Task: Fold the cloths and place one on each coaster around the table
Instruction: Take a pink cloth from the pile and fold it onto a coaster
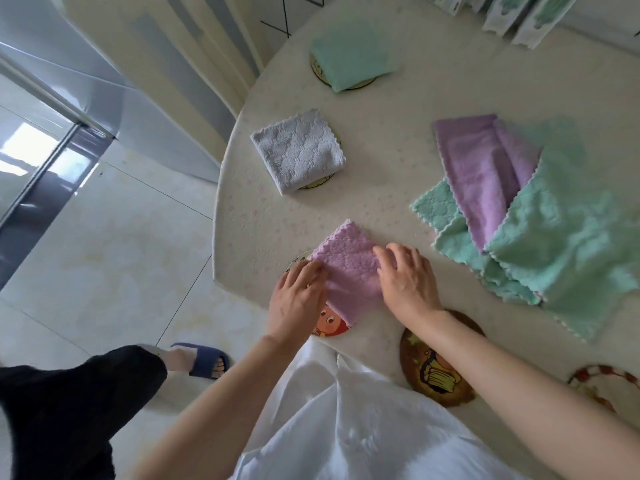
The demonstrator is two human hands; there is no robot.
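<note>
A folded purple cloth (348, 266) lies on a cartoon-face coaster (329, 325) at the table's near left edge. My left hand (298, 296) rests on its left side and my right hand (407, 278) presses its right side, fingers fairly straight. A folded grey cloth (298, 150) covers a coaster (317, 183) farther back. A folded green cloth (351, 55) sits on another coaster (360, 85) at the far side. A loose pile of purple cloth (481, 168) and green cloths (561, 230) lies to the right.
A brown coaster (429, 372) lies bare under my right forearm, and a red-rimmed coaster (599, 382) sits at the near right. The round white table (381, 140) has packets (512, 12) at its far edge. A tiled floor and my slippered foot (204, 360) are at left.
</note>
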